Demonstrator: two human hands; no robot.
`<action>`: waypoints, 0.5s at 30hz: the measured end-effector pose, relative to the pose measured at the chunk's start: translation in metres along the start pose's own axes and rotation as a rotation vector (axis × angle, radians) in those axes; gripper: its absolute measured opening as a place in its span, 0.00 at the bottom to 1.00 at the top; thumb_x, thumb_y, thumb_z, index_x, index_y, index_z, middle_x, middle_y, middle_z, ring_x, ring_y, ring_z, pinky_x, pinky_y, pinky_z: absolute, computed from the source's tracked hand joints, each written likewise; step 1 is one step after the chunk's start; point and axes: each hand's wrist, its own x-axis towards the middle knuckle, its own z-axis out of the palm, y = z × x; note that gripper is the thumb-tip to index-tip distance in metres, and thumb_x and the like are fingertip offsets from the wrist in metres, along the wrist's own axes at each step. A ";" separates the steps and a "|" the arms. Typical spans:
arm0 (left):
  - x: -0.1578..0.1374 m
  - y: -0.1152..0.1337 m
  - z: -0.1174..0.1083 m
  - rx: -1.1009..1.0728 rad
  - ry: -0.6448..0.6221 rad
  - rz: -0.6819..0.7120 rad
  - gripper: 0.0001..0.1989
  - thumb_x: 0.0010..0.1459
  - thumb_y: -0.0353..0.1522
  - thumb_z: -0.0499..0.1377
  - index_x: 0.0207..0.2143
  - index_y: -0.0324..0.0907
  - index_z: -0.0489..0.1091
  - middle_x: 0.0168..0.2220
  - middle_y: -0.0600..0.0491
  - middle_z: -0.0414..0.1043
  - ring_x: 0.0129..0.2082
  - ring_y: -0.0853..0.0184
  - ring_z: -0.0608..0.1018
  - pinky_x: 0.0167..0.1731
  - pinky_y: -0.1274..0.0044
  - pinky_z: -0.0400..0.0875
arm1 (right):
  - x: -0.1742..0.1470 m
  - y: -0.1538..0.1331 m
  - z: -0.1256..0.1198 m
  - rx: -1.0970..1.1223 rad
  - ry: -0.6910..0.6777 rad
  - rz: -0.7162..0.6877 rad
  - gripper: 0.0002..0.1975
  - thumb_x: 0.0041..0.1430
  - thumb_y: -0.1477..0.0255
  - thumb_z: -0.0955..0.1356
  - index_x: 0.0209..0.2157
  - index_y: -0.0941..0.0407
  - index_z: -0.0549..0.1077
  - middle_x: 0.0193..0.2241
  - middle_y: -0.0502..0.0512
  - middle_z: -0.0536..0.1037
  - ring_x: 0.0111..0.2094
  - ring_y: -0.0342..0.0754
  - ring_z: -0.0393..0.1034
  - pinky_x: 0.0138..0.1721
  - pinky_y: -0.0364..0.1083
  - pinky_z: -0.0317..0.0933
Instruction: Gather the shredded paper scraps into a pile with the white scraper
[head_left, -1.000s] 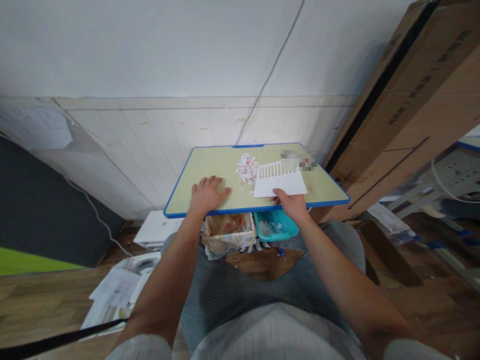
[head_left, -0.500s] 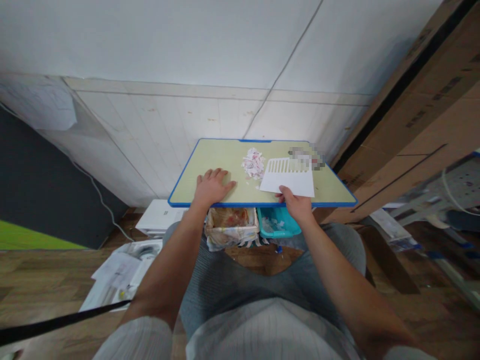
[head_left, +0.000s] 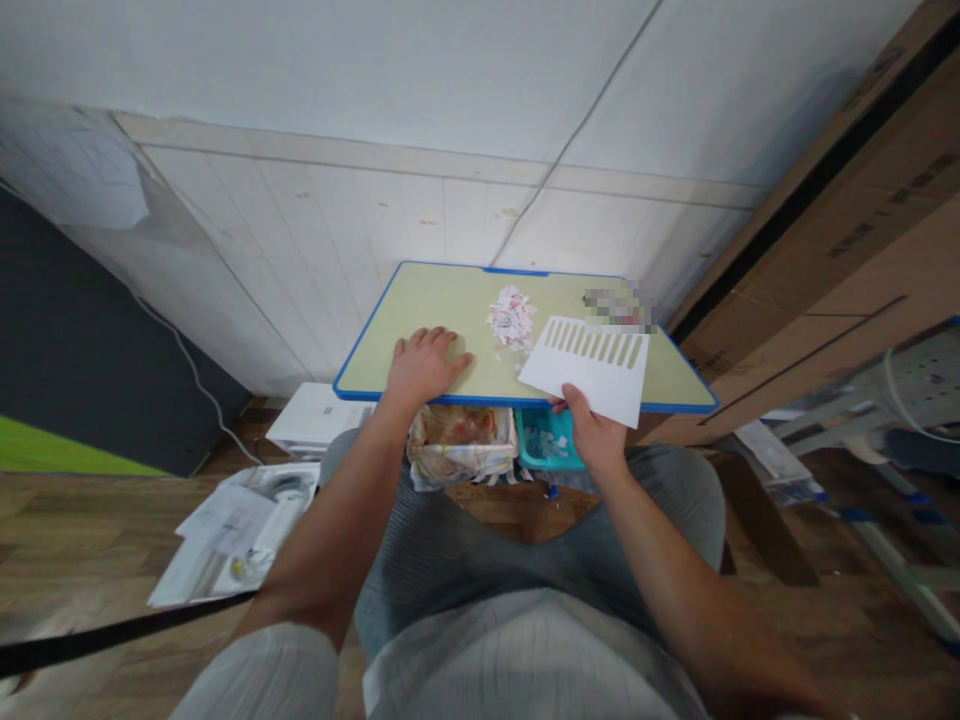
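My right hand (head_left: 592,420) pinches the near edge of a flat white sheet (head_left: 589,370) with a row of slots cut along its far side. The sheet is tilted over the front right of the small table (head_left: 367,350), its near corner past the blue edge. My left hand (head_left: 427,365) rests palm down on the tabletop at the left, fingers spread, holding nothing. Between the hands and farther back lies a heap of torn paper scraps (head_left: 511,318). A few loose bits lie beside the sheet.
Under the front edge hang a lined basket (head_left: 465,455) and a turquoise bin (head_left: 546,460) with paper pieces in it. A blurred-out item (head_left: 619,308) lies at the back right. The wall (head_left: 337,210) stands behind; large cardboard boxes (head_left: 847,270) rise at the right.
My right hand has turned the white sheet clockwise and drawn it slightly nearer and to the right. My left hand stays flat on the table. The view has tilted a little.
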 end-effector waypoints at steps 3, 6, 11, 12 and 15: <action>-0.001 -0.001 0.001 0.007 0.012 0.013 0.29 0.81 0.49 0.55 0.74 0.48 0.74 0.79 0.45 0.70 0.79 0.46 0.68 0.76 0.51 0.63 | -0.012 0.005 -0.001 -0.012 0.112 -0.010 0.27 0.70 0.43 0.73 0.26 0.49 0.77 0.24 0.54 0.83 0.26 0.53 0.75 0.52 0.60 0.79; -0.001 -0.001 0.001 0.003 0.019 0.010 0.28 0.81 0.49 0.56 0.74 0.49 0.74 0.79 0.45 0.70 0.79 0.46 0.68 0.76 0.51 0.63 | -0.023 0.011 0.003 0.035 0.143 0.075 0.24 0.68 0.45 0.74 0.33 0.52 0.81 0.26 0.52 0.85 0.20 0.48 0.70 0.38 0.55 0.77; -0.002 0.002 -0.002 -0.008 0.010 -0.004 0.28 0.81 0.48 0.56 0.75 0.48 0.74 0.79 0.45 0.69 0.79 0.46 0.68 0.77 0.50 0.63 | -0.032 0.012 0.021 0.186 0.138 0.209 0.24 0.62 0.45 0.76 0.40 0.52 0.80 0.33 0.57 0.90 0.17 0.48 0.71 0.19 0.50 0.65; -0.002 0.002 -0.003 -0.010 0.009 -0.004 0.28 0.81 0.48 0.57 0.75 0.48 0.74 0.79 0.45 0.69 0.79 0.46 0.68 0.77 0.50 0.63 | -0.033 0.011 0.024 0.196 0.135 0.214 0.24 0.62 0.45 0.76 0.40 0.52 0.80 0.33 0.57 0.90 0.16 0.49 0.71 0.18 0.50 0.63; -0.002 0.003 -0.004 -0.013 0.016 0.002 0.28 0.81 0.48 0.57 0.74 0.47 0.74 0.79 0.45 0.70 0.79 0.46 0.69 0.76 0.50 0.63 | -0.034 0.010 0.032 0.236 0.120 0.227 0.24 0.60 0.45 0.77 0.41 0.52 0.79 0.31 0.56 0.89 0.16 0.48 0.71 0.17 0.49 0.63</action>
